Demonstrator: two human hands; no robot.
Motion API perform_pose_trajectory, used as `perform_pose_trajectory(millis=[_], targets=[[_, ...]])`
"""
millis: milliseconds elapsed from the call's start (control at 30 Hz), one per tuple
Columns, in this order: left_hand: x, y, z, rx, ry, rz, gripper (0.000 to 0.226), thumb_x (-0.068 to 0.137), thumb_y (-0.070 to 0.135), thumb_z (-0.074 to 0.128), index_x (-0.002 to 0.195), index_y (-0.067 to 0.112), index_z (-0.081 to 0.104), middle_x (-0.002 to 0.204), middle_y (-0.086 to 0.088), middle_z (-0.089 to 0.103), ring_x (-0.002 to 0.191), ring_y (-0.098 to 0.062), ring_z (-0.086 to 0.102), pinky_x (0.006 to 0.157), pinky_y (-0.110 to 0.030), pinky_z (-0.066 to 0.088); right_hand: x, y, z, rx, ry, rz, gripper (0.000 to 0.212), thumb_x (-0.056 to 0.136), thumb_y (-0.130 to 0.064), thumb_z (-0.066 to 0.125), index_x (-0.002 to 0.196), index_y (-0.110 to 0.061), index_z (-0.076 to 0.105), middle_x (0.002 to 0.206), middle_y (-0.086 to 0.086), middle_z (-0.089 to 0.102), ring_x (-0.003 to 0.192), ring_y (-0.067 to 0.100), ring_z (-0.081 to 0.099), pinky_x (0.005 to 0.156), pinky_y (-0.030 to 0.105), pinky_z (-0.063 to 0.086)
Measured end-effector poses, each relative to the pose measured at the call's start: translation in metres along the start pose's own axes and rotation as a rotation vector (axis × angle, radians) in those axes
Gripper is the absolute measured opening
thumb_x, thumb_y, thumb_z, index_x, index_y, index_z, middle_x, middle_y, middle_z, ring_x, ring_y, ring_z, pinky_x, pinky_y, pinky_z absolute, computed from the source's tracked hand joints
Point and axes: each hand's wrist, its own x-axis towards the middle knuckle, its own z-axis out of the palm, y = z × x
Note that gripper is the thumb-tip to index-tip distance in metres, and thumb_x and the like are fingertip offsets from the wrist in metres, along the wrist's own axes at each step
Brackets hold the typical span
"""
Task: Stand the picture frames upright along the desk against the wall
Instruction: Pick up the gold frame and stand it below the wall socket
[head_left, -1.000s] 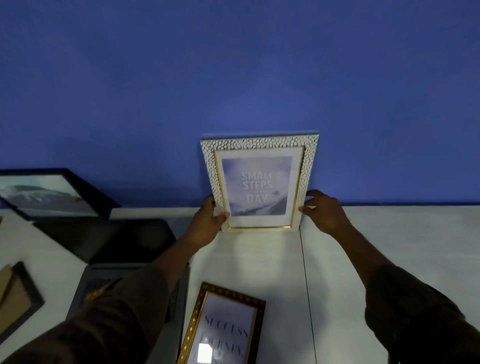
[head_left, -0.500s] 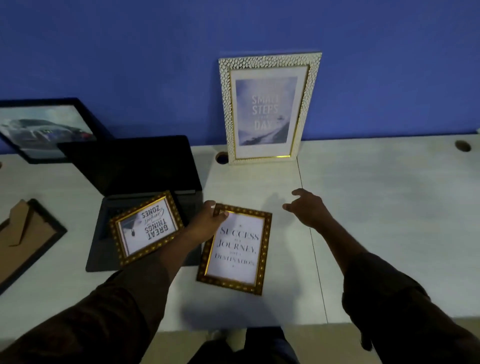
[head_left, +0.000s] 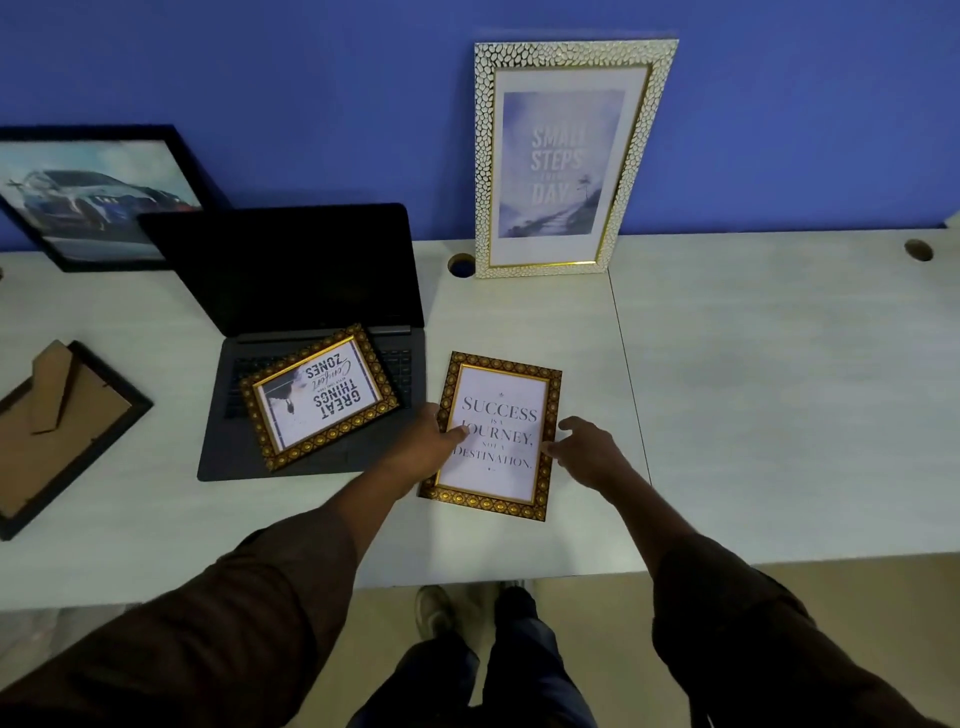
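A gold-and-brown frame reading "Success is a journey" (head_left: 498, 410) lies flat on the white desk (head_left: 753, 389). My left hand (head_left: 423, 454) grips its left edge, thumb on the glass. My right hand (head_left: 584, 454) touches its right edge with fingers spread. A white pebbled frame reading "Small steps every day" (head_left: 561, 156) stands upright against the blue wall. A second gold-and-brown frame, "Great things" (head_left: 319, 395), lies on the laptop keyboard. A black-framed car picture (head_left: 98, 195) leans on the wall at the left. Another black frame (head_left: 52, 431) lies face down at the far left.
An open dark laptop (head_left: 291, 280) sits left of centre. Two round cable holes (head_left: 461, 265) (head_left: 918, 250) are cut near the desk's back edge. A seam (head_left: 628, 374) splits the desk. My legs and shoes show below the front edge.
Both hands left the upright white frame and came down to the "Success" frame. My left hand took its left edge, then my right hand reached its right edge.
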Motion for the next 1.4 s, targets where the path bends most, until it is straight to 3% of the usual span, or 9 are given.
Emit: perform_pose_trajectory(millis=[100, 300, 433, 600, 767, 933, 1033, 1233, 1400], targets=[[0.005, 0.003, 0.009, -0.034, 0.023, -0.041, 0.043, 0.094, 0.041, 0.064, 0.128, 0.017, 0.054, 0.122, 0.0, 0.065, 0.111, -0.024, 0.063, 0.093, -0.041, 0.053, 0.005, 0.002, -0.002, 0.022, -0.022, -0.012, 0.056, 0.09, -0.032, 0.068, 0.14, -0.011, 0.051, 0.119, 0.013, 0.07, 0.108, 0.027, 0.067, 0.087, 0.037, 0.055], [0.013, 0.011, 0.027, -0.151, 0.051, -0.137, 0.049, 0.093, 0.035, 0.065, 0.132, 0.01, 0.051, 0.125, -0.006, 0.066, 0.103, -0.022, 0.065, 0.068, -0.029, 0.048, 0.015, 0.009, -0.017, 0.034, -0.01, -0.002, 0.055, 0.089, -0.034, 0.068, 0.138, -0.013, 0.052, 0.124, 0.012, 0.067, 0.106, 0.027, 0.068, 0.09, 0.04, 0.057], [0.016, 0.023, 0.04, -0.189, 0.051, -0.219, 0.05, 0.095, 0.039, 0.062, 0.134, 0.009, 0.051, 0.127, -0.009, 0.065, 0.111, -0.027, 0.063, 0.082, -0.036, 0.047, 0.032, 0.017, -0.033, 0.113, -0.032, 0.028, 0.054, 0.088, -0.036, 0.069, 0.135, -0.014, 0.054, 0.126, 0.012, 0.066, 0.104, 0.027, 0.07, 0.092, 0.042, 0.057], [0.034, 0.019, 0.051, -0.262, 0.079, -0.257, 0.078, 0.064, 0.06, 0.069, 0.128, 0.016, 0.064, 0.121, -0.005, 0.072, 0.107, -0.026, 0.068, 0.095, -0.04, 0.053, 0.043, 0.019, -0.043, 0.125, 0.018, 0.016, 0.028, 0.094, -0.042, 0.06, 0.092, -0.015, 0.067, 0.1, 0.01, 0.073, 0.09, 0.026, 0.069, 0.087, 0.044, 0.056], [0.031, 0.027, 0.059, -0.293, 0.106, -0.253, 0.035, 0.096, 0.028, 0.058, 0.125, 0.012, 0.066, 0.119, -0.01, 0.072, 0.108, -0.029, 0.068, 0.102, -0.046, 0.053, 0.054, 0.014, -0.055, 0.175, -0.049, -0.013, 0.041, 0.103, -0.037, 0.047, 0.123, -0.009, 0.069, 0.115, 0.01, 0.073, 0.102, 0.027, 0.068, 0.077, 0.03, 0.05], [0.016, 0.032, 0.057, -0.432, 0.181, -0.251, 0.014, 0.103, 0.01, 0.05, 0.113, 0.012, 0.059, 0.105, -0.008, 0.067, 0.096, -0.022, 0.063, 0.085, -0.035, 0.051, 0.055, -0.004, -0.074, 0.134, -0.099, -0.132, 0.034, 0.103, -0.037, 0.047, 0.107, -0.015, 0.073, 0.101, 0.005, 0.073, 0.095, 0.025, 0.068, 0.076, 0.031, 0.05], [0.005, 0.028, 0.046, -0.5, 0.248, -0.223, 0.013, 0.103, 0.009, 0.049, 0.105, 0.01, 0.061, 0.097, -0.009, 0.066, 0.088, -0.021, 0.062, 0.078, -0.033, 0.052, 0.048, -0.021, -0.08, 0.093, -0.104, -0.205, 0.032, 0.103, -0.038, 0.046, 0.091, -0.02, 0.069, 0.088, 0.001, 0.07, 0.085, 0.023, 0.067, 0.07, 0.03, 0.048], [-0.038, 0.009, 0.005, -0.624, 0.36, -0.084, 0.021, 0.101, 0.007, 0.053, 0.083, 0.011, 0.064, 0.084, -0.011, 0.065, 0.079, -0.025, 0.059, 0.073, -0.038, 0.05, 0.012, -0.064, -0.07, 0.054, -0.153, -0.309, 0.037, 0.1, -0.045, 0.05, 0.104, -0.017, 0.073, 0.098, 0.004, 0.075, 0.094, 0.026, 0.071, 0.091, 0.05, 0.058], [-0.105, -0.032, -0.054, -0.698, 0.441, 0.077, 0.019, 0.102, 0.005, 0.052, 0.088, 0.007, 0.064, 0.093, -0.02, 0.066, 0.085, -0.03, 0.06, 0.082, -0.043, 0.054, -0.042, -0.127, -0.024, -0.021, -0.162, -0.436, 0.038, 0.102, -0.042, 0.048, 0.116, -0.013, 0.069, 0.11, 0.005, 0.071, 0.101, 0.027, 0.067, 0.088, 0.046, 0.056]])
